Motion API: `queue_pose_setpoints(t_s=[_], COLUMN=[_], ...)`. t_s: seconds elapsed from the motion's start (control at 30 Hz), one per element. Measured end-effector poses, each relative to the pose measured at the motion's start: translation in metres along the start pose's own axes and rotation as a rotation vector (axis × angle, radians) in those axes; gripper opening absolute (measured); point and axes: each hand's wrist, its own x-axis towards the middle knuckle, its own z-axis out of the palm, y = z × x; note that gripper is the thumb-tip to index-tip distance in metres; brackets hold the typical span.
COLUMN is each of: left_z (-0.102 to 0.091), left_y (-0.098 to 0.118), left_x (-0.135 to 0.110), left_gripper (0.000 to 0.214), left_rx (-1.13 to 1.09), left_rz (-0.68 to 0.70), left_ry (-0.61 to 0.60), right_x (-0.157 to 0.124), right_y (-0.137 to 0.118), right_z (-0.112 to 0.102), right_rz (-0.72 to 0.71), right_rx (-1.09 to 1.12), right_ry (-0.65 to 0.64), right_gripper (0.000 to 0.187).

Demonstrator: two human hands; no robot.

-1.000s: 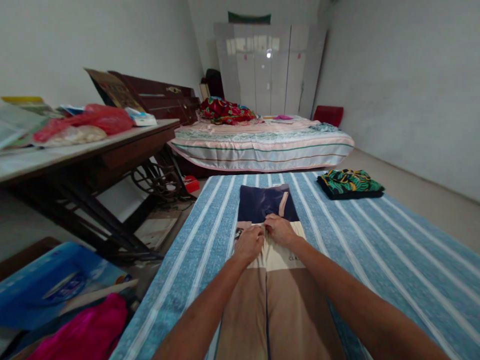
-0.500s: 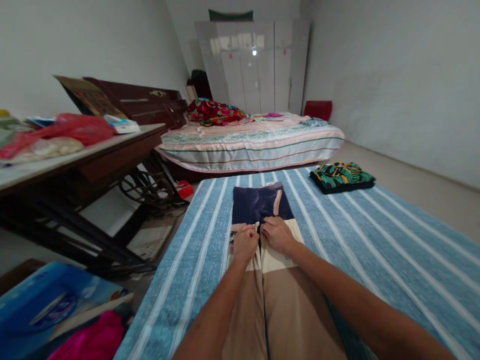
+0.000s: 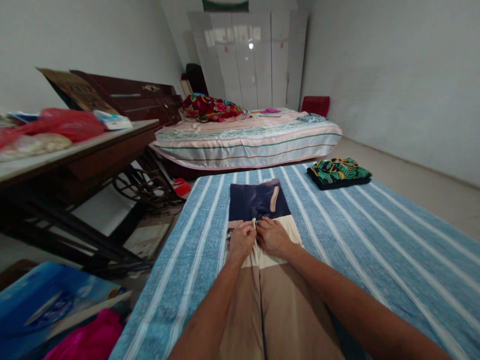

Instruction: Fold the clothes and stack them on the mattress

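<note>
A long, narrow colour-block garment (image 3: 275, 285) lies flat on the striped blue sheet, navy at the far end, cream across the middle and brown towards me. A seam or gap between its two halves runs down the centre. My left hand (image 3: 243, 240) is closed on the cloth left of that line, in the cream band. Right beside it, my right hand (image 3: 275, 237) grips the cloth on the other side. The fingertips of both hands nearly meet, and a small ridge of fabric stands up between them. The fingertips are partly hidden.
A folded black and green patterned cloth (image 3: 339, 173) rests at the right on the blue sheet (image 3: 180, 260). Left stands a sewing-machine table (image 3: 112, 145) with a red plastic bag. Behind is another bed (image 3: 247, 150); a blue package (image 3: 52, 300) sits low at left.
The view has shifted slightly. Both hands stay at the garment's middle and have drawn a little closer together, bringing the cream edges towards each other.
</note>
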Motion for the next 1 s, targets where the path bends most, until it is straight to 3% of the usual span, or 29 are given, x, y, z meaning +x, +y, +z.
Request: queue_pose_setpoints(t_s=[0.27, 0.47, 0.63, 0.8, 1.0], left_z=[-0.003, -0.003, -0.004, -0.001, -0.001], left_y=[-0.006, -0.005, -0.002, 0.002, 0.007], left_x=[-0.002, -0.007, -0.009, -0.014, -0.021], left_gripper=[0.024, 0.019, 0.032, 0.040, 0.044], left_rx=[-0.016, 0.072, 0.159, 0.288, 0.385], left_rz=[0.085, 0.156, 0.235, 0.207, 0.216], left_ry=[-0.058, -0.060, -0.119, -0.221, -0.250], right_x=[-0.001, -0.004, -0.006, -0.004, -0.003], right_y=[0.006, 0.003, 0.006, 0.006, 0.005], right_z=[-0.001, 0.002, 0.002, 0.003, 0.005], right_rz=[0.003, 0.020, 0.015, 0.098, 0.133], right_rx=[0.076, 0.074, 0.113, 0.069, 0.036], right_ry=[-0.073, -0.046, -0.019, -0.050, -0.055], right_gripper=[0.033, 0.048, 0.053, 0.040, 0.039])
